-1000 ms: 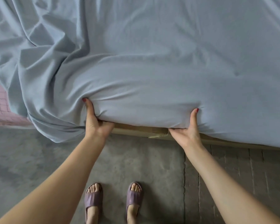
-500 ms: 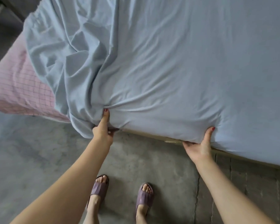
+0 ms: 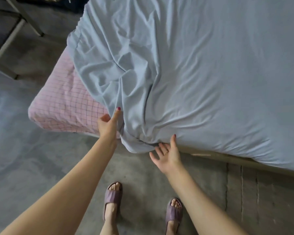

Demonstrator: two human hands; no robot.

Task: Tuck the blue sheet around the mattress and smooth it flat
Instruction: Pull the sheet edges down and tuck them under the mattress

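Concrete floor [image 3: 41, 167], grey, underfoot and round the bed. Blue sheet [image 3: 210, 73]: spread over the mattress top, flat to the right, bunched in deep folds toward the near corner, a loose flap hanging to the floor edge. Mattress [image 3: 63, 106]: pink checked cover bare at the left corner, so you are mid-tuck, corner not yet covered. Bed frame [image 3: 227, 158]: pale rail showing under the tucked edge. Metal frame [image 3: 12, 39]: far left, well apart. Slippers [image 3: 113, 195]: purple, close to the hanging flap. Left hand [image 3: 109, 126]: fingers straight, pressed against the sheet's fold, gripping nothing visible. Right hand [image 3: 168, 153]: spread open, palm up, at the flap's lower edge. Next: gather the flap, draw it leftward over the corner.
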